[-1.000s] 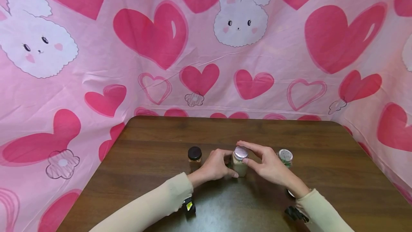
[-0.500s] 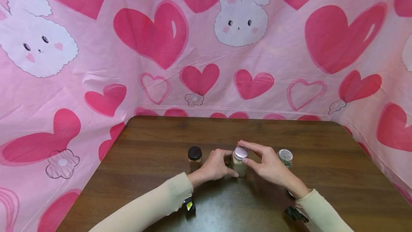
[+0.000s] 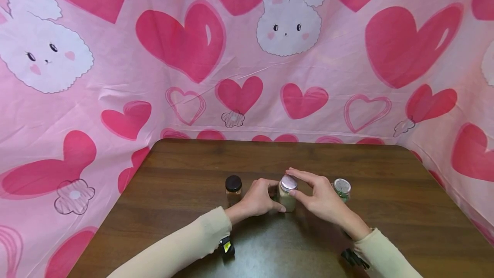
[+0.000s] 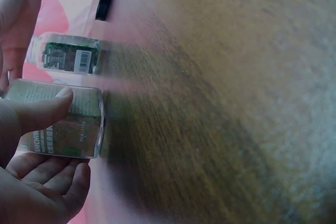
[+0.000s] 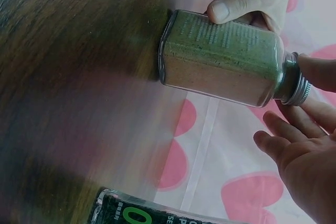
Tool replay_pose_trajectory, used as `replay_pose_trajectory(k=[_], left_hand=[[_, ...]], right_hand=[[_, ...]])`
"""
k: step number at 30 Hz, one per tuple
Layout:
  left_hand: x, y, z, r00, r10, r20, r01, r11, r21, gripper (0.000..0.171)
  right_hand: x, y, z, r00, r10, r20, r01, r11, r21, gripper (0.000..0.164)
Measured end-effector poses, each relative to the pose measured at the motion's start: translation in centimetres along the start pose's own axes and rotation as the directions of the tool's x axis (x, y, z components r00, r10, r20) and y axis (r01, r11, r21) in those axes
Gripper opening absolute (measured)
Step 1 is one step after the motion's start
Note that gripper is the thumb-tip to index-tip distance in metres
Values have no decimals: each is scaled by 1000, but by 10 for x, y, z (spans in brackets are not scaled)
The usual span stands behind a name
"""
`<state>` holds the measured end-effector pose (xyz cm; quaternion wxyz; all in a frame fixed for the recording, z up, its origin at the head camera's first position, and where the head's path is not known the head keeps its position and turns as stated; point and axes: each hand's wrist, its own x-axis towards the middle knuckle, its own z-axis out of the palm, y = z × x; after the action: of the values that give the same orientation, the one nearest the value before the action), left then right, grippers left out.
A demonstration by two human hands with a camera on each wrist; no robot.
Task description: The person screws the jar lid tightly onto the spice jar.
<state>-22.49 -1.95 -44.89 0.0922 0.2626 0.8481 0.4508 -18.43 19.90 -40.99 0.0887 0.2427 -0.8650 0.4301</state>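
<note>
A square glass spice jar (image 3: 287, 200) filled with greenish-brown powder stands upright on the table, its silver screw lid (image 3: 288, 182) in place. My left hand (image 3: 262, 198) grips the jar's body from the left, the thumb (image 4: 50, 109) lying along one printed side. From the right, my right hand (image 3: 324, 196) pinches the lid between thumb and fingers. The right wrist view shows the thumb (image 5: 317, 72) on one side of the lid (image 5: 299, 90), with fingers at the opposite side and the others loosely spread.
A black-lidded jar (image 3: 233, 185) stands left, partly behind my left forearm. Right of my hands is a jar with green contents (image 3: 342, 188), partly covered by the right hand. A small black cap (image 4: 104, 7) lies beyond it in the left wrist view. A pink heart-patterned cloth (image 3: 247, 55) surrounds the table.
My right hand has shifted very slightly at the lid, and its wrist now covers the small round thing seen beside it earlier. The left hand and the jar stay in place.
</note>
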Motion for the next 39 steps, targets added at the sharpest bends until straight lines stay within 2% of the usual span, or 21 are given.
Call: replay_pose_trajectory(k=[21,35,39], left_hand=[[-1,0,1,1000,1,-6,-1,1000,1,54],[0,0,1,1000,7,-14,-7,1000,5,51],[0,-1,1,1000,8,-12,-8,1000,-2,49]], right_hand=[[0,-5,7,993,1,-115,-16,992,-129,52],[1,-5,10,987,-29,-161,4,989,-149,52],[1,-3,10,990,-23,-139,3,990,-139,55]])
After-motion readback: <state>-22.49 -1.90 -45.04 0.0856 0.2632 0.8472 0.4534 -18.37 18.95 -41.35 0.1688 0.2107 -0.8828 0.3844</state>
